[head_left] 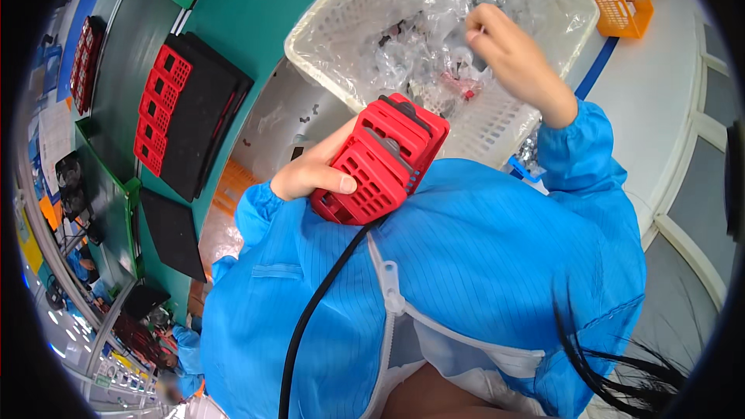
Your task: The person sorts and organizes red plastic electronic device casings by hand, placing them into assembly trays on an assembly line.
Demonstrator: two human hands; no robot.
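Observation:
My left hand [309, 174] is closed round a small stack of red slotted plastic housings [371, 167], held close to my chest. Its thumb presses on the slotted face, and dark grey parts show between the red pieces. My right hand [506, 48] is over a white plastic basket [490, 130], fingers curled together. What lies in those fingers, if anything, I cannot make out. Crumpled clear plastic bags [419, 54] fill the basket, with small dark parts and a red piece [468, 95] among them.
On the green bench [225, 12] at left, a row of red slotted housings [161, 109] lies on a black tray [203, 120], near a black mat [172, 233]. Orange baskets [618, 0] stand at far right. A black cable [314, 306] hangs along my front. Another person [186, 349] is at lower left.

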